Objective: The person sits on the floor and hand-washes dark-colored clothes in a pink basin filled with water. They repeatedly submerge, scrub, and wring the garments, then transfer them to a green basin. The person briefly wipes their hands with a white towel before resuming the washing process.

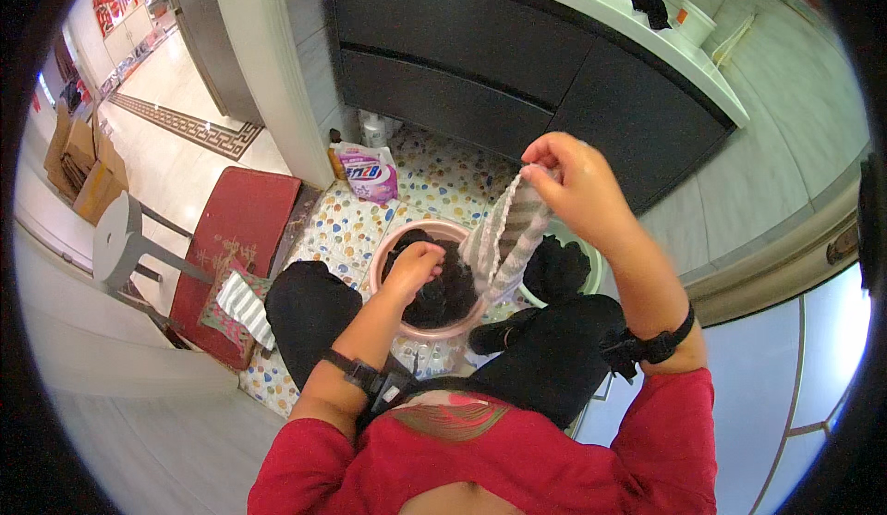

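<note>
A grey-and-white striped cloth [509,227] hangs from the fingers of my right hand [574,186], which pinches its upper edge. The cloth's lower part hangs over the right rim of a pink basin [378,265]. Over that basin is my left hand [416,269], its fingers curled; whether it grips anything is unclear. Dark wet cloth [443,293] fills the pink basin. To the right, partly behind the striped cloth and my knee, a pale green basin [594,272] holds black cloth [556,268].
A purple-and-white detergent bag [371,172] stands on the pebble-patterned floor by the dark vanity cabinet [457,51]. At left are a red mat [235,217], a grey stool [114,238], a striped cloth [242,307] and a cardboard box [100,182]. Black cloth [649,4] lies on the countertop.
</note>
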